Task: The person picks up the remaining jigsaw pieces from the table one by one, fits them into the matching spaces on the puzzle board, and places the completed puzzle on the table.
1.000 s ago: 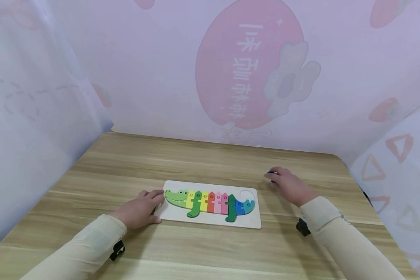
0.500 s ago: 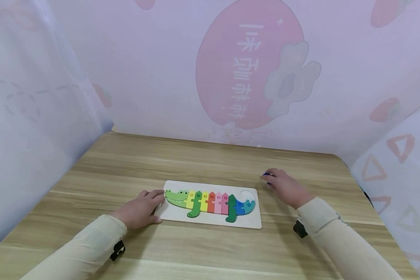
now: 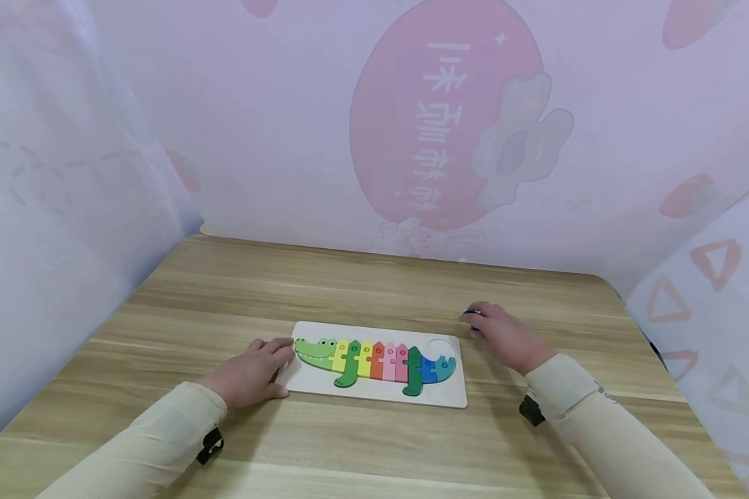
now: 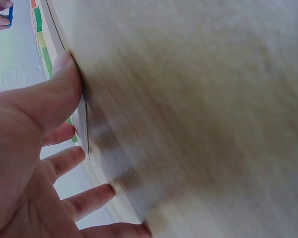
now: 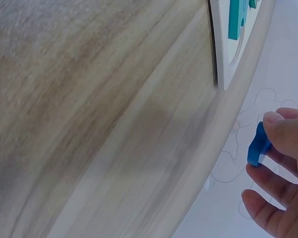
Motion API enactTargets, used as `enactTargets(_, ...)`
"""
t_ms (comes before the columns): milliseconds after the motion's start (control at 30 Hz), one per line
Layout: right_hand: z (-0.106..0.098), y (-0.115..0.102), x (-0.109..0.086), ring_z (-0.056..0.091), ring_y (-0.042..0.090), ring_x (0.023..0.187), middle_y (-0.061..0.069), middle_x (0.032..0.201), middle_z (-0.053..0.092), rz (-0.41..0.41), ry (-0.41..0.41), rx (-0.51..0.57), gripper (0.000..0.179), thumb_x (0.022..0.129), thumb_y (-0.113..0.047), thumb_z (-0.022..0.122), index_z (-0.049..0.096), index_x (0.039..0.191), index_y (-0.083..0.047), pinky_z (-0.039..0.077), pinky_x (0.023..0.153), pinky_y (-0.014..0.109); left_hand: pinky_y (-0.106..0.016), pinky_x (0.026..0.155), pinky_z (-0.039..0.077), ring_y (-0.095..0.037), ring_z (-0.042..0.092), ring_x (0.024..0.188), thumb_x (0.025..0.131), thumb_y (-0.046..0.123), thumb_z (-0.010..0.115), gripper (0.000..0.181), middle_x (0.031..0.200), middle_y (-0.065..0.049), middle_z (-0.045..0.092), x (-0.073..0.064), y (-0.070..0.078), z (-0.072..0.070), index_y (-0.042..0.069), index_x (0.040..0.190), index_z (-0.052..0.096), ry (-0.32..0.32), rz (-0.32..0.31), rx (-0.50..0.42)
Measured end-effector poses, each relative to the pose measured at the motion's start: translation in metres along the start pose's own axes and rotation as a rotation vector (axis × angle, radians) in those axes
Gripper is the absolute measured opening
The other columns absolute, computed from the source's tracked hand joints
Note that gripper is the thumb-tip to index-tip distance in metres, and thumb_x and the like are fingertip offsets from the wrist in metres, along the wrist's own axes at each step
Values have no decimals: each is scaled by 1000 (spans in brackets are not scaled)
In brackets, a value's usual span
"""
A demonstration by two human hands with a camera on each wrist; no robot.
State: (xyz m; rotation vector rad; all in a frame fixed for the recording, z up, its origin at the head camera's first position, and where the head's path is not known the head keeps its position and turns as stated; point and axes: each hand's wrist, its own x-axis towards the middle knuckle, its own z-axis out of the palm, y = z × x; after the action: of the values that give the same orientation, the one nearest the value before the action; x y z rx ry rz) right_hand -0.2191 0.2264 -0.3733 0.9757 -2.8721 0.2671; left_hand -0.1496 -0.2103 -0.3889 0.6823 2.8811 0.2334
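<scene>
A pale puzzle board (image 3: 374, 395) lies flat, bearing a crocodile (image 3: 377, 362) of bright numbered pieces. Its curled tail recess (image 3: 442, 348) at the upper right is bare. My left hand (image 3: 246, 374) rests at the board's left end; in the left wrist view its thumb (image 4: 64, 84) and fingertips touch the edge and the table. Off the board's upper right corner, my right hand (image 3: 505, 336) pinches a small blue curved puzzle piece (image 5: 259, 145) between thumb and fingers, raised above the table. The fingers partly cover this piece in the head view.
The wood-grain table (image 3: 349, 450) spreads around the board. A pale curtain (image 3: 274, 138) with pink prints hangs behind the table's far edge and along both sides. Black straps (image 3: 211, 445) show under both wrists.
My right hand has moved slightly left with the blue puzzle piece, closer to the board's upper right corner. My left hand and the board have stayed in place.
</scene>
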Motion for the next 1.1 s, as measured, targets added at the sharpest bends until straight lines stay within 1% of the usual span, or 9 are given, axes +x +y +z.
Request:
enactTargets(367,5,-1,2,58,33,110,18,123,57,-24,17,-17,35,87,-2,69,63,122,-3,51,92,46,-51,90,49,-41,44,121,85,33,73,47,145,-18,40,1,1,1,10,121,54,-11,-15,-4)
enactTargets(667,3,-6,4,57,34,113,19,126,56,-29,-1,-15,36,89,-3,68,62,124,-4,50,94,47,-52,91,49,-42,44,122,85,33,73,50,146,-17,40,3,3,0,9,124,54,-22,-26,0)
enactTargets(933,4,-9,5,57,33,112,18,125,56,-35,-9,-15,35,89,-4,68,62,123,-5,50,93,47,-52,90,49,-42,44,122,85,33,73,47,145,-18,40,3,3,-1,9,121,54,-22,-21,-9)
enactTargets(1100,6,-12,6,58,33,111,17,125,57,-36,-9,-25,36,88,-5,70,63,123,-6,51,93,47,-52,91,49,-41,44,122,85,33,73,49,146,-17,40,3,3,-1,9,123,54,-26,-25,-7)
